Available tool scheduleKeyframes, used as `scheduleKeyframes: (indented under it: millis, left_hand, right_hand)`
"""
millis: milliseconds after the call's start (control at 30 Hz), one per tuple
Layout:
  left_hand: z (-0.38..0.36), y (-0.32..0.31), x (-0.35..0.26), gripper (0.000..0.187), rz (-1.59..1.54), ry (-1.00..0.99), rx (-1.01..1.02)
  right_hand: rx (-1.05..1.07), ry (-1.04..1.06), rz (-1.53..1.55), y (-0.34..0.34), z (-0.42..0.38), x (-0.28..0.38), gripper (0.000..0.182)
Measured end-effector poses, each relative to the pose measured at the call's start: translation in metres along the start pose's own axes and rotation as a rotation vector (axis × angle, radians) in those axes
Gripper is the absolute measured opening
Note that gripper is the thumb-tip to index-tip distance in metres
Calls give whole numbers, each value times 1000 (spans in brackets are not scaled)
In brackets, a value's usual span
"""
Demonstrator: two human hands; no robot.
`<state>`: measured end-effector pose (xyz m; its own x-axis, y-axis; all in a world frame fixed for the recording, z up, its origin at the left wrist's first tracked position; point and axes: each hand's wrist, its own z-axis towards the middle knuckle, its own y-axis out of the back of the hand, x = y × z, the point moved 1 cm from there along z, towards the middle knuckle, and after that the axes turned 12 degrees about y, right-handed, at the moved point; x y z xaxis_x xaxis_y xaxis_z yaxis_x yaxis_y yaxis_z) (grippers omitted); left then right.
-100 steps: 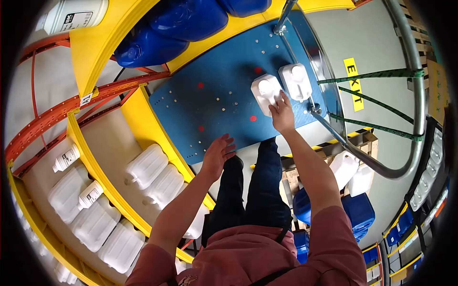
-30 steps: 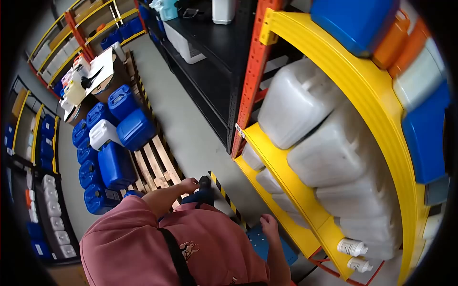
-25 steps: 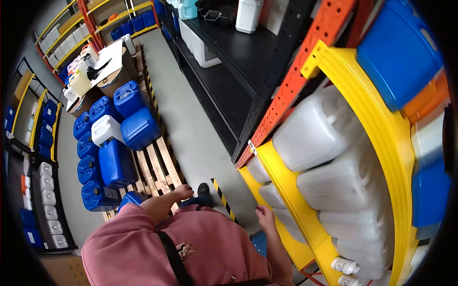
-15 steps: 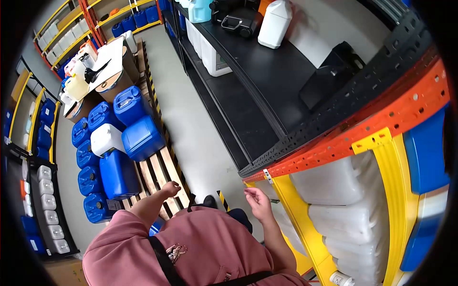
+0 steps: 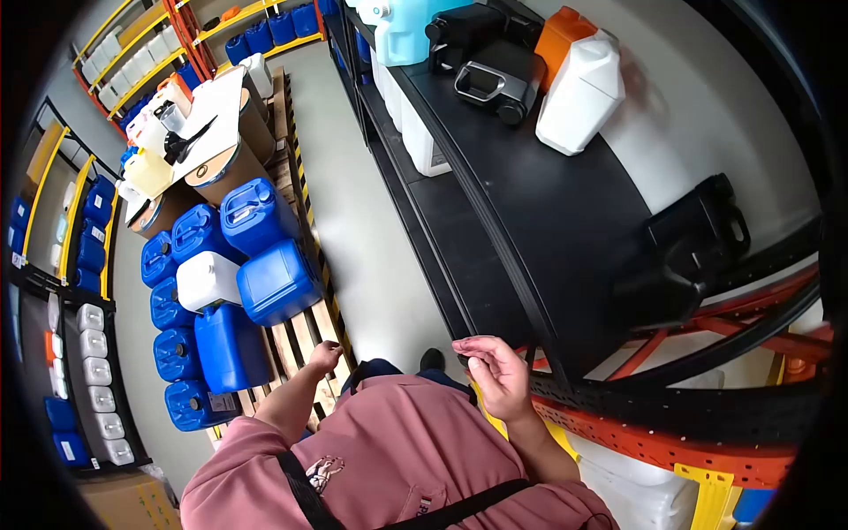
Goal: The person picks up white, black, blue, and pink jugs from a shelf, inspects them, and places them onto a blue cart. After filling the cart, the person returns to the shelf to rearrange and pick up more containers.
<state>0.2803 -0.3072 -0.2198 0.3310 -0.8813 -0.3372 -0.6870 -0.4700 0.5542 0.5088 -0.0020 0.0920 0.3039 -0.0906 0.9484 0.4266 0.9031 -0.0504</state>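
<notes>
My left hand (image 5: 326, 357) is loosely closed, with nothing showing in its fingers, over the slats of a wooden pallet (image 5: 296, 349). Nearest to it are a tilted blue jerrycan (image 5: 280, 284) and an upright blue jerrycan (image 5: 228, 349). A white jerrycan (image 5: 208, 281) stands among the other blue ones. My right hand (image 5: 499, 378) is raised beside the front edge of a black shelf (image 5: 565, 256). Its fingers are bent and the thumb stands apart from them, with no held object showing.
On the black shelf are a white bottle (image 5: 581, 93), an orange container (image 5: 563, 42), black canisters (image 5: 499, 84) and a light-blue jerrycan (image 5: 413, 31). An orange rack beam (image 5: 636, 437) runs at lower right. Grey floor (image 5: 375, 203) lies between pallet and shelf. Fibre drums (image 5: 216, 168) stand farther back.
My view has shifted forward and toward the shelf, so the black shelf fills more of it. My right hand has come up closer to the shelf edge; my left stays loosely closed.
</notes>
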Motion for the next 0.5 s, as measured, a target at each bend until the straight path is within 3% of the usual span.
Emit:
scheduleKeyframes:
  millis: [133, 233, 333, 367, 500]
  left_hand:
    - [32, 23, -45, 41, -117, -56, -52]
    - [103, 37, -59, 41, -179, -50, 11]
    - [183, 50, -79, 39, -223, -61, 14]
    - [199, 64, -98, 39, -150, -12, 40]
    - [241, 125, -179, 41, -29, -135, 66]
  right_hand:
    - [100, -1, -115, -7, 51, -5, 21]
    - [165, 60, -286, -10, 98, -1, 19]
    - [37, 103, -386, -17, 149, 2, 20]
    - [15, 139, -503, -18, 168, 7, 22]
    - [-235, 299, -890, -6, 251, 22, 29]
